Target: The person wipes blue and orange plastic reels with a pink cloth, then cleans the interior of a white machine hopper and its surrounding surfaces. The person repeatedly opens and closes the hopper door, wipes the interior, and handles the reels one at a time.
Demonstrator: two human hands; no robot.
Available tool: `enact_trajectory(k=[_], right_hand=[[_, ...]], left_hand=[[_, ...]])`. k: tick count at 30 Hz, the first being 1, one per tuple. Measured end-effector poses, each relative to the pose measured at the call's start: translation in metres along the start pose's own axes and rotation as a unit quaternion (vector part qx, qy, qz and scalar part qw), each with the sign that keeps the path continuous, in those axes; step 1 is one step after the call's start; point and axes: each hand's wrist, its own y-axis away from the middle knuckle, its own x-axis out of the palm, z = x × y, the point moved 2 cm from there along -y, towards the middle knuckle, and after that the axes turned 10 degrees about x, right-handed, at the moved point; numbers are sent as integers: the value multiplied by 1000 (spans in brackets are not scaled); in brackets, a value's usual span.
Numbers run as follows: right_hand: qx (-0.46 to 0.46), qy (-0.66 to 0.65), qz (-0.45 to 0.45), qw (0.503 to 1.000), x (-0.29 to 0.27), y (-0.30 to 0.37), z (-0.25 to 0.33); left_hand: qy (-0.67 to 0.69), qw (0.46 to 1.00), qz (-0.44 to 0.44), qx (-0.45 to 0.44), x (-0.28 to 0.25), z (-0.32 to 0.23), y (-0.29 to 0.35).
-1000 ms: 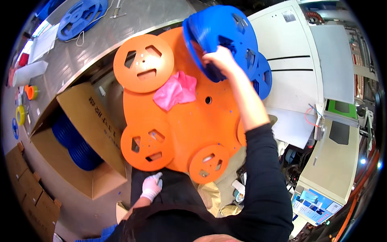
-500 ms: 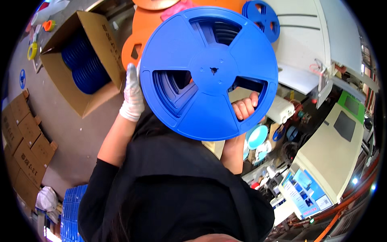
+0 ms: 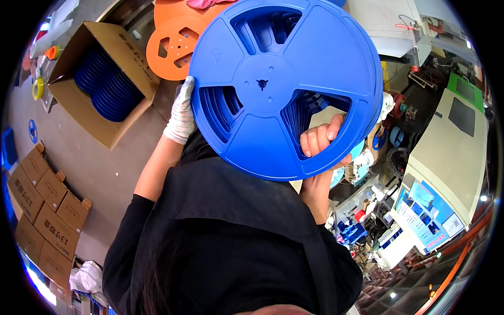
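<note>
A thick stack of blue plastic reels is held up in front of me, its broad round face toward me. Through the wedge-shaped cutouts, several more reels show behind the front one. My left hand, in a white striped glove, grips the stack's left edge with the thumb pointing up along it; its other fingers are hidden behind. Bare, my right hand has its fingers hooked through the lower right cutout and curled over the rim.
An open cardboard box on the left contains more blue reels. Orange reels lie beyond my stack. Cartons are piled at the lower left. On the right stand a beige and green machine and a white surface.
The stack has tilted, so more reels show behind the front one. It sits slightly farther right and higher in view, and an orange reel shows more fully. Both hands keep their hold.
</note>
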Motion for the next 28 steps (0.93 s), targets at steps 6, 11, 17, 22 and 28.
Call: enact_trajectory(k=[6, 11, 17, 22, 28], right_hand=[[-7, 46, 76, 996, 23, 14, -12], [-22, 23, 120, 992, 37, 14, -31], [-89, -55, 91, 990, 57, 10, -56], [-104, -111, -12, 988, 94, -11, -98], [-116, -124, 26, 985, 118, -51, -155]], left_hand=[[-5, 1000, 9, -3, 1, -13, 25], [-14, 999, 9, 36, -12, -39, 47], [-21, 997, 24, 68, -20, -94, 57], [-62, 976, 156, 141, -34, -158, 57], [-124, 961, 144, 201, -140, -236, 29]])
